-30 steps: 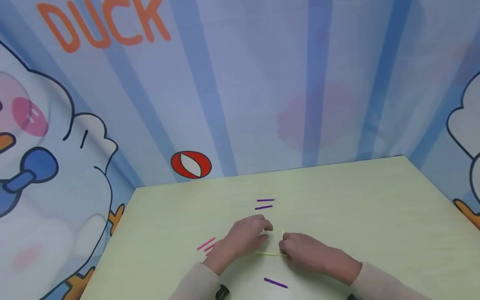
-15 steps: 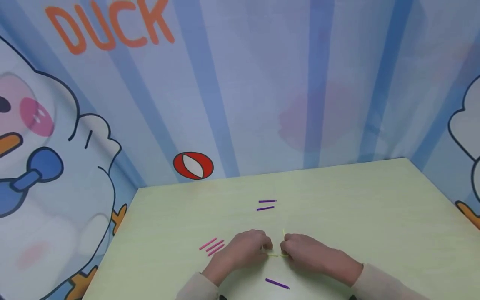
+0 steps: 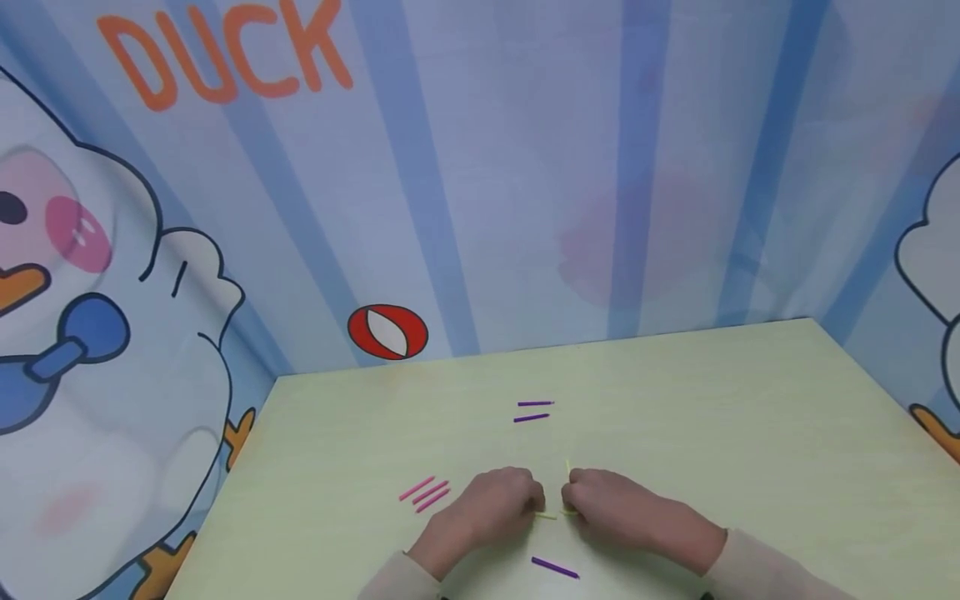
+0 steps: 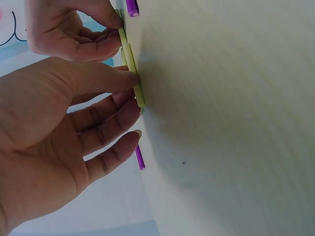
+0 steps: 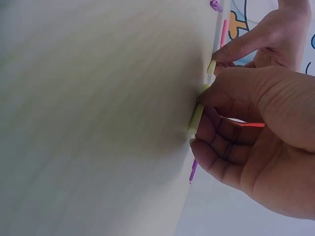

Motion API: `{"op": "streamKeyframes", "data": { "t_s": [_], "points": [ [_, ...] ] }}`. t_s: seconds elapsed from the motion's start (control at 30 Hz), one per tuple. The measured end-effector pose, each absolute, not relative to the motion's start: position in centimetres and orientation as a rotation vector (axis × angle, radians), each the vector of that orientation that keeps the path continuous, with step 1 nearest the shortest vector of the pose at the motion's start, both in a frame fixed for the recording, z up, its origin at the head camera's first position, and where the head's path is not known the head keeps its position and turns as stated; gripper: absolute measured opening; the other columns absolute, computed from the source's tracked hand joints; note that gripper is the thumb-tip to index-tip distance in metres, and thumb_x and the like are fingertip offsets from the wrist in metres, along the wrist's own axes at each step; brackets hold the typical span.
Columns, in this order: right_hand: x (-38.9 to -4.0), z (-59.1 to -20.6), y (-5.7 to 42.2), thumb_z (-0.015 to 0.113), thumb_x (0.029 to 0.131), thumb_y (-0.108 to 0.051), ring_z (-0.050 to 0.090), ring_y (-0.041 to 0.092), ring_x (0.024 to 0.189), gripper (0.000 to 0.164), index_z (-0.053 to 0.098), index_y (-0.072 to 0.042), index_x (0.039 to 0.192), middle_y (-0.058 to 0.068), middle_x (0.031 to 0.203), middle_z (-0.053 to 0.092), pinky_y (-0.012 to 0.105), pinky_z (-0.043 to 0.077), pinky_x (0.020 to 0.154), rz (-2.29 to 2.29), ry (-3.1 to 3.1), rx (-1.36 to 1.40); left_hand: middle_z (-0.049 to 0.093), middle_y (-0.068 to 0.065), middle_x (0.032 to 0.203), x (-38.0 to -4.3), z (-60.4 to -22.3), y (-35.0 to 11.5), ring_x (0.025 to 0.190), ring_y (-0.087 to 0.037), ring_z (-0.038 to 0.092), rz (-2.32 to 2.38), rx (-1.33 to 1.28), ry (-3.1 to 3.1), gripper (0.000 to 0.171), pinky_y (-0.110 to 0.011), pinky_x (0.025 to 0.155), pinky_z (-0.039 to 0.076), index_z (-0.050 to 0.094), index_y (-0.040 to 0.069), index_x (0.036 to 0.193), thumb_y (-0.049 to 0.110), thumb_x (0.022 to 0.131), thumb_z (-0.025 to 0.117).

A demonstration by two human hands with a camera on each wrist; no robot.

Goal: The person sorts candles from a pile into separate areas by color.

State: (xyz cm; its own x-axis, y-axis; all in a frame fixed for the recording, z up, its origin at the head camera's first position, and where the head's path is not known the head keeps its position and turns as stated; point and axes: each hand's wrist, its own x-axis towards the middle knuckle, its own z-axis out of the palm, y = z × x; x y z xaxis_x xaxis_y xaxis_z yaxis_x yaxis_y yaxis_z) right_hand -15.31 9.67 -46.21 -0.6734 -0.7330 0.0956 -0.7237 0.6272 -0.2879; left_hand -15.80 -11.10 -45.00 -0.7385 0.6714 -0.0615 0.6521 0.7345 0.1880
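My left hand (image 3: 497, 504) pinches a thin pale-yellow stick (image 3: 546, 516) low over the table, thumb on one side and fingertips on the other. In the left wrist view the thumb presses along that yellow stick (image 4: 133, 69). Just to the right, my right hand (image 3: 618, 508) holds another yellow stick between thumb and fingers; the right wrist view shows this yellow stick (image 5: 196, 119) at the tabletop. Beyond the right knuckles pokes a yellow tip (image 3: 567, 465), and a short yellow end (image 3: 568, 512) shows below them. The fingers hide how these pieces connect. A narrow gap separates the hands.
Two purple sticks (image 3: 532, 410) lie farther back on the pale table (image 3: 712, 400). One purple stick (image 3: 555, 568) is near the front, between the forearms. Three pink sticks (image 3: 431, 493) lie left of the left hand. A printed fabric backdrop (image 3: 510, 167) borders the table.
My left hand has come down and nearer the front, closing its fingers on the left yellow stick, whose end has shifted slightly. The right hand stays almost still.
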Motion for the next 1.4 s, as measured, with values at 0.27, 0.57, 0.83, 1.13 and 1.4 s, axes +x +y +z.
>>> {"op": "streamKeyframes", "data": {
  "t_s": [0.27,0.57,0.83,1.13,1.4],
  "points": [
    [-15.3,-46.5,9.7,0.068,0.079,0.004,0.038,0.006,0.06,0.014,0.066,-0.009,0.078,-0.006,0.07,0.045,0.023,0.04,0.057,-0.478,2.807,-1.245,0.064,0.01,0.084,-15.3,-45.0,-11.1,0.08,-0.005,0.06,0.213,1.055,2.808,0.016,-0.021,0.07,0.049,0.078,0.02,0.094,0.008,0.087,0.071],
    [-14.9,-46.1,9.8,0.071,0.076,0.0,0.037,0.007,0.061,0.014,0.064,-0.012,0.077,-0.006,0.073,0.043,0.022,0.04,0.058,-0.371,2.837,-1.414,0.066,0.011,0.085,-15.3,-45.1,-11.1,0.08,-0.004,0.061,0.221,1.058,2.815,0.015,-0.02,0.07,0.049,0.078,0.019,0.093,0.007,0.086,0.072],
    [-13.2,-45.7,8.6,0.071,0.081,-0.01,0.031,0.002,0.062,0.016,0.06,-0.016,0.071,-0.012,0.071,0.039,0.012,0.029,0.056,-0.453,2.757,-1.706,0.067,0.009,0.084,-15.2,-44.9,-11.2,0.08,-0.004,0.061,0.25,1.031,2.808,0.016,-0.02,0.07,0.05,0.078,0.017,0.093,0.004,0.085,0.071],
    [-11.8,-46.0,7.8,0.071,0.087,-0.011,0.033,0.001,0.061,0.019,0.059,-0.017,0.074,-0.013,0.071,0.039,0.013,0.032,0.059,-0.474,2.674,-1.577,0.068,0.01,0.085,-15.4,-45.1,-11.4,0.082,-0.005,0.062,0.29,1.012,2.796,0.017,-0.021,0.071,0.051,0.079,0.018,0.092,0.005,0.086,0.07],
    [-11.5,-45.7,7.7,0.074,0.083,-0.003,0.04,-0.001,0.062,0.017,0.065,-0.018,0.077,-0.013,0.07,0.045,0.011,0.036,0.062,-0.44,2.66,-1.511,0.067,0.01,0.083,-15.4,-45.3,-11.4,0.079,-0.005,0.06,0.289,1.007,2.789,0.017,-0.021,0.07,0.049,0.078,0.018,0.091,0.004,0.086,0.069]
  ]
}}
